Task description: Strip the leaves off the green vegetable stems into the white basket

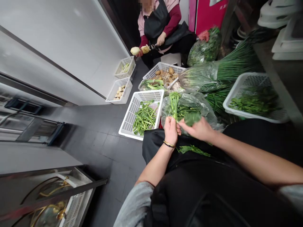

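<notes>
My left hand (170, 130) is closed round a leafy green stalk (174, 103) with budded tips that points away from me. Close beside it, my right hand (200, 128) pinches at the stalk's lower end, and a broad green leaf (192, 118) sticks up from its fingers, slightly blurred. Just beyond both hands lies an open clear plastic bag (209, 108) of leafy greens. To the left stands a white basket (133, 105) holding a heap of green stems (145, 119). Loose leaves (193, 150) rest on the black apron across my lap.
Opposite me, a seated person (157, 19) holds a knife and a pale peeled vegetable (135, 50). Bundled long green stalks (239, 61) and a white basket of greens (251, 75) are on the right. Small white baskets (129, 91) stand by the wall; a metal rack (87, 179) is lower left.
</notes>
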Demonstrator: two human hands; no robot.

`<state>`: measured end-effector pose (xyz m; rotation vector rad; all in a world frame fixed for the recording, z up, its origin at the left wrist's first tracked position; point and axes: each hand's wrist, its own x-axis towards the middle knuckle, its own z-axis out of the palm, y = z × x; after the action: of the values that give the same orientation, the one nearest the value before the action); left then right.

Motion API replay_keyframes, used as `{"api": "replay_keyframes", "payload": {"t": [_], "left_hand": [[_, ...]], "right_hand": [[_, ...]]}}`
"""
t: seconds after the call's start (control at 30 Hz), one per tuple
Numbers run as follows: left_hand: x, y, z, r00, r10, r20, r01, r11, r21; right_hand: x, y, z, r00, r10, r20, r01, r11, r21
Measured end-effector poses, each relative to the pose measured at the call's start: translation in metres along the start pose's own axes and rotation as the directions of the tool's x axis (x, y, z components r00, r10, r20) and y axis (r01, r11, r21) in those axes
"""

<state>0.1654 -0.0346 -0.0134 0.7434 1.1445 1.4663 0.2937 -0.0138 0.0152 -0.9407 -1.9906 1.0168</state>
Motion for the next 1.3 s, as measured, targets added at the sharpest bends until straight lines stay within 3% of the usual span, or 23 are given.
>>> {"api": "replay_keyframes", "payload": {"t": [0.07, 0.1, 0.23, 0.33, 0.43, 0.5, 0.57, 0.6, 0.67, 0.73, 0.8, 0.83, 0.87, 0.93, 1.0, 1.07, 1.1, 1.17, 1.23, 1.3], "left_hand": [[0.001, 0.0, -0.001, 1.0, 0.002, 0.005, -0.002, 1.0, 0.004], [0.0, 0.001, -0.001, 1.0, 0.001, 0.0, -0.001, 1.0, -0.006], [-0.009, 0.001, 0.001, 0.999, 0.024, 0.038, -0.027, 0.996, 0.085], [-0.017, -0.001, 0.003, 0.995, 0.045, 0.089, -0.062, 0.979, 0.196], [-0.017, -0.002, 0.004, 0.997, -0.026, 0.072, 0.019, 0.995, 0.102], [-0.013, 0.001, 0.004, 0.994, -0.102, 0.037, 0.103, 0.994, -0.032], [-0.008, 0.007, 0.001, 0.983, -0.18, 0.041, 0.184, 0.97, -0.157], [-0.006, 0.01, -0.001, 0.97, -0.228, 0.078, 0.24, 0.949, -0.206], [-0.004, 0.017, -0.006, 0.916, -0.335, 0.219, 0.387, 0.882, -0.269], [-0.005, 0.021, -0.009, 0.838, -0.412, 0.358, 0.516, 0.812, -0.274], [-0.008, 0.019, -0.008, 0.775, -0.454, 0.439, 0.584, 0.78, -0.225], [-0.009, 0.017, -0.007, 0.764, -0.46, 0.453, 0.587, 0.787, -0.191], [-0.011, 0.014, -0.005, 0.776, -0.45, 0.442, 0.562, 0.811, -0.16], [-0.013, 0.006, -0.001, 0.851, -0.386, 0.356, 0.451, 0.884, -0.12], [-0.013, 0.001, 0.001, 0.933, -0.282, 0.223, 0.313, 0.943, -0.115], [-0.01, -0.002, -0.001, 0.965, -0.228, 0.131, 0.244, 0.962, -0.122], [-0.008, -0.001, -0.002, 0.969, -0.223, 0.108, 0.236, 0.963, -0.13], [-0.005, 0.0, -0.006, 0.967, -0.233, 0.1, 0.246, 0.958, -0.15], [-0.004, 0.001, -0.007, 0.96, -0.244, 0.139, 0.265, 0.951, -0.162], [-0.007, -0.002, -0.005, 0.96, -0.216, 0.18, 0.241, 0.962, -0.13]], "right_hand": [[-0.015, -0.006, -0.003, 0.991, -0.111, 0.068, 0.108, 0.993, 0.052], [-0.017, -0.006, -0.005, 0.991, -0.096, 0.096, 0.09, 0.994, 0.065], [0.008, 0.008, -0.024, 0.977, 0.209, 0.041, -0.212, 0.973, 0.088], [0.03, 0.016, -0.027, 0.964, 0.264, -0.037, -0.264, 0.965, 0.011], [0.024, 0.012, -0.015, 0.985, 0.078, -0.153, -0.104, 0.98, -0.171], [0.009, 0.005, -0.005, 0.992, -0.116, -0.051, 0.107, 0.982, -0.154], [-0.005, 0.002, -0.002, 0.983, -0.172, 0.06, 0.173, 0.985, -0.014], [-0.009, 0.002, -0.003, 0.99, -0.114, 0.081, 0.109, 0.992, 0.066], [-0.007, 0.007, -0.009, 0.991, 0.115, 0.068, -0.128, 0.963, 0.236], [0.005, 0.014, -0.016, 0.948, 0.284, 0.145, -0.319, 0.853, 0.413], [0.019, 0.021, -0.019, 0.924, 0.295, 0.243, -0.38, 0.774, 0.507], [0.025, 0.023, -0.018, 0.923, 0.293, 0.251, -0.382, 0.78, 0.496], [0.029, 0.024, -0.015, 0.929, 0.3, 0.217, -0.368, 0.819, 0.441], [0.028, 0.022, -0.007, 0.961, 0.274, 0.029, -0.273, 0.935, 0.227], [0.016, 0.018, 0.001, 0.989, 0.086, -0.121, -0.09, 0.996, -0.023], [-0.003, 0.013, 0.005, 0.984, -0.165, -0.072, 0.155, 0.979, -0.129], [-0.012, 0.011, 0.005, 0.972, -0.233, -0.033, 0.228, 0.966, -0.121], [-0.025, 0.01, 0.0, 0.983, -0.179, -0.043, 0.175, 0.981, -0.082], [-0.024, 0.012, -0.009, 0.993, 0.046, -0.111, -0.052, 0.997, -0.055], [-0.01, 0.015, -0.016, 0.97, 0.22, -0.104, -0.224, 0.974, -0.033]]}}
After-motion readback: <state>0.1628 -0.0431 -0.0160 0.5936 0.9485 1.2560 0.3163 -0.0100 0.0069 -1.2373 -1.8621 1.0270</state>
